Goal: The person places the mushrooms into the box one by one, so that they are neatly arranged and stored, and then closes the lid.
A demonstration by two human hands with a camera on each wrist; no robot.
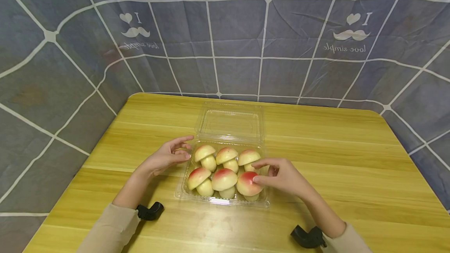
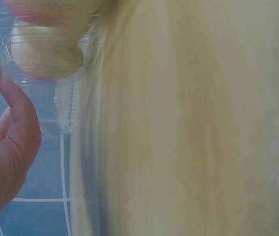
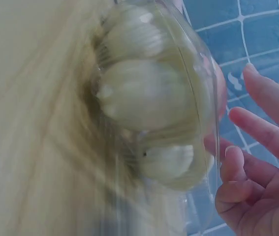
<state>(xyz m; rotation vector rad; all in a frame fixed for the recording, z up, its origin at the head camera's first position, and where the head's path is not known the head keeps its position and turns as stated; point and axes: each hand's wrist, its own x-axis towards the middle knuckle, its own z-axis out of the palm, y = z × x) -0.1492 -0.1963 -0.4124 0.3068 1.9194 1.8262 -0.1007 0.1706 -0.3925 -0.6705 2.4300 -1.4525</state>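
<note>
A clear plastic clamshell box lies with its lid folded back, away from me. It holds several mushroom-shaped pieces in two rows, pale yellow with red-tinted caps. My left hand is at the box's left edge, fingers loosely bent; in the left wrist view its fingertips come close to the clear wall. My right hand reaches over the right side. Its thumb overlaps the reddest cap, on the front right mushroom, and its index finger the back right mushroom. Contact cannot be told for certain.
The box stands on a yellow wood-grain table. A grey curtain with white grid lines hangs behind the table and along both sides. Black wrist mounts are worn at both sleeves.
</note>
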